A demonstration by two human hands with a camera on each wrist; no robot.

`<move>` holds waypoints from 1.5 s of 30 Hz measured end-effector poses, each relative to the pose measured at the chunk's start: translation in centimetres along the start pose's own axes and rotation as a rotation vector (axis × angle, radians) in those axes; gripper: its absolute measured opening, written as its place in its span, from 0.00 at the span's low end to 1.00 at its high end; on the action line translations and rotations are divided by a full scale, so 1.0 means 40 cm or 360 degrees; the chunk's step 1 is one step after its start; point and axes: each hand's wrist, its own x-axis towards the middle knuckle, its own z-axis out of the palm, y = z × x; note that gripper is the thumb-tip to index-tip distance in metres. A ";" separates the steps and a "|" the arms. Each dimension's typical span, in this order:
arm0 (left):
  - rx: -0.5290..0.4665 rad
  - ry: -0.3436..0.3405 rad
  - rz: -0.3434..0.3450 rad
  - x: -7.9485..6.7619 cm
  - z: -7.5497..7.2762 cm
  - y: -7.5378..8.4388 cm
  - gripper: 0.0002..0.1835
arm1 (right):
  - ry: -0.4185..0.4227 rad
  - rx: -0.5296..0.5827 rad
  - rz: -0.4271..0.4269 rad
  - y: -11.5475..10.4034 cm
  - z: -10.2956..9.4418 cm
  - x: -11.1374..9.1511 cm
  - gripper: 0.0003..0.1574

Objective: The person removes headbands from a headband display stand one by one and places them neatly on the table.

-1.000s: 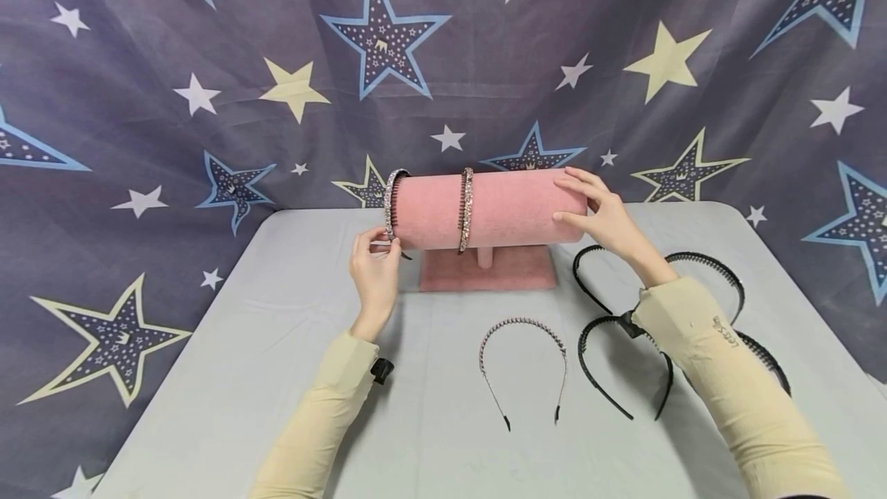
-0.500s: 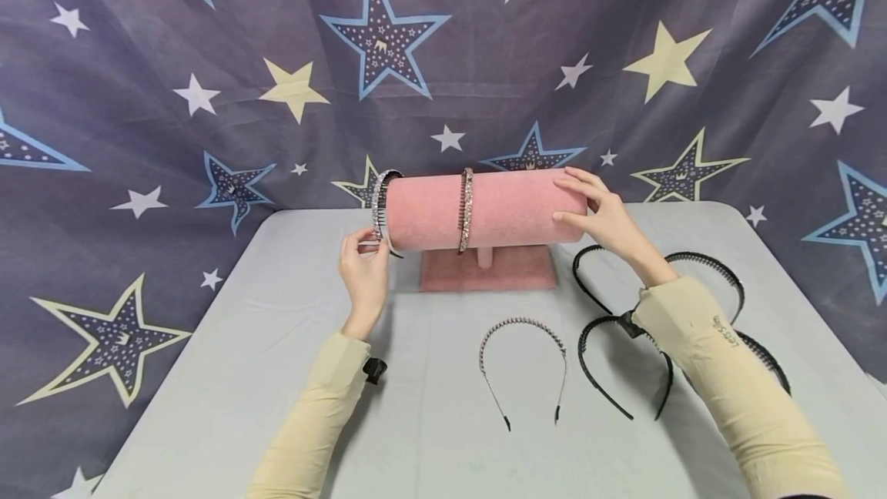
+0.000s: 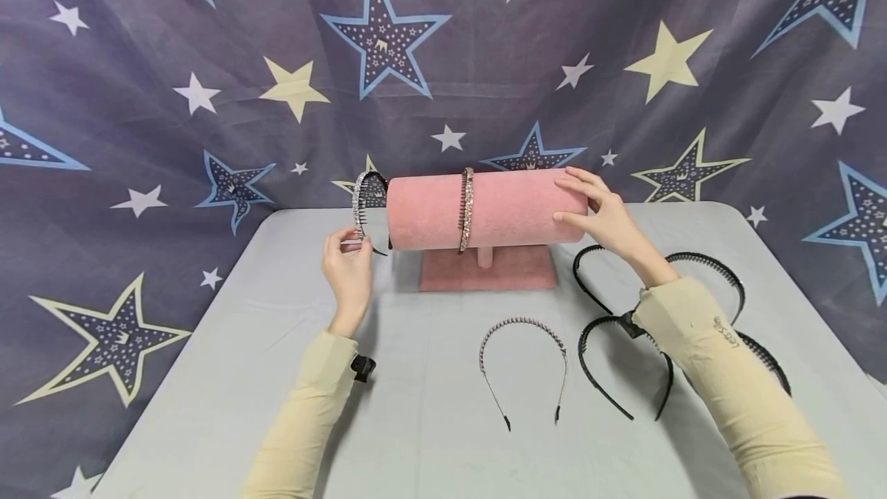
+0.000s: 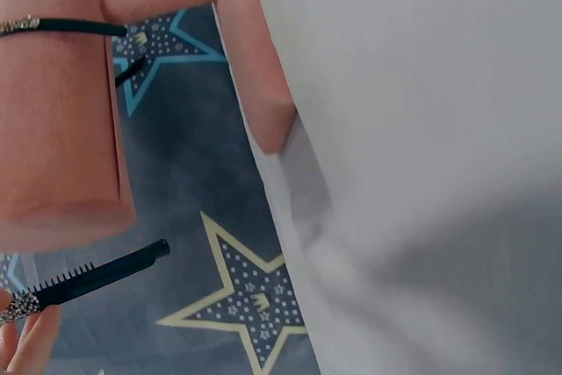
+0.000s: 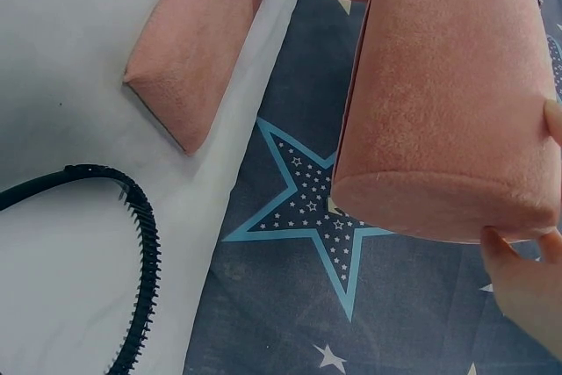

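Observation:
My left hand point(image 3: 348, 272) pinches a silver rhinestone headband point(image 3: 356, 202) with black comb teeth, low on its near side. The headband stands upright just off the left end of a pink padded headband stand point(image 3: 523, 206). In the left wrist view, the dark tip of the headband point(image 4: 114, 278) points past the roll's end face, with a gap between them. Around the middle of the roll sits another rhinestone headband point(image 3: 467, 210) with comb teeth. My right hand point(image 3: 606, 222) grips the roll's right end, thumb in front and fingers over the top.
A thin beaded headband point(image 3: 521, 321) lies on the grey-covered table point(image 3: 208, 376) in front of the stand. Several black headbands point(image 3: 589, 356) lie at the right, partly under my right forearm. A star-patterned curtain point(image 3: 478, 45) hangs behind the table.
My left hand has moved left with the silver headband, from around the roll's left end to just clear of it. My right hand and the stand have stayed in place.

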 end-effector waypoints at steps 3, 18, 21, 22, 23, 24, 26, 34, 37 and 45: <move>0.0003 -0.0004 -0.0032 0.005 -0.016 -0.007 0.11 | 0.0005 -0.0017 -0.0001 0.035 -0.003 0.005 0.32; 0.0057 -0.0008 -0.0117 0.015 -0.097 -0.035 0.12 | 0.0015 -0.0002 0.0010 0.045 -0.003 0.009 0.32; 0.0069 -0.0040 -0.0145 0.015 -0.114 -0.038 0.12 | 0.0012 0.0017 0.0007 0.017 -0.001 0.004 0.32; 0.0075 -0.0055 -0.0163 0.015 -0.120 -0.039 0.12 | 0.0012 0.0017 0.0007 0.007 0.000 0.002 0.31; 0.0081 -0.0072 -0.0178 0.015 -0.125 -0.040 0.12 | 0.0010 0.0012 0.0008 -0.003 0.000 0.000 0.31; 0.0083 -0.0090 -0.0196 0.016 -0.131 -0.041 0.13 | 0.0010 0.0003 0.0011 -0.013 0.001 -0.002 0.31; 0.0105 -0.0128 -0.0233 0.017 -0.142 -0.043 0.13 | 0.0013 -0.0014 0.0015 -0.024 0.002 -0.004 0.30; 0.0130 -0.0278 -0.0393 0.018 -0.176 -0.054 0.14 | -0.0005 0.0010 0.0002 -0.015 0.001 -0.001 0.31; 0.0065 -0.0341 -0.0473 0.017 -0.186 -0.056 0.14 | 0.0001 0.0014 -0.0005 0.012 -0.001 0.006 0.31; -0.0077 -0.0549 -0.0669 0.010 -0.203 -0.084 0.16 | 0.0005 -0.0008 -0.0014 0.057 -0.004 0.014 0.32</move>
